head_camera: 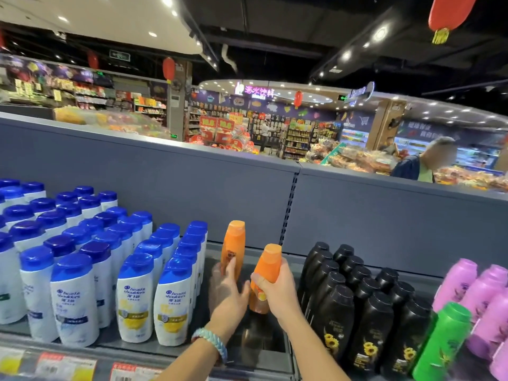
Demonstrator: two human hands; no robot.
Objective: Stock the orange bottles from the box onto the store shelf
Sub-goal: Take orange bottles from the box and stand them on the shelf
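An orange bottle point(233, 243) stands upright at the back of the empty gap on the dark shelf point(217, 303). My left hand point(229, 292), wearing a braided wristband, reaches toward it with fingers extended, its fingertips touching the bottle's lower part. My right hand point(277, 290) grips a second orange bottle point(268, 266) around its middle, held upright above the gap, in front and to the right of the first. The box is not in view.
White shampoo bottles with blue caps point(134, 295) fill the shelf left of the gap. Black bottles point(335, 312) stand right of it, then a green bottle point(442, 342) and pink ones point(483, 292). A grey back panel point(192, 193) rises behind. A person point(423, 163) stands beyond it.
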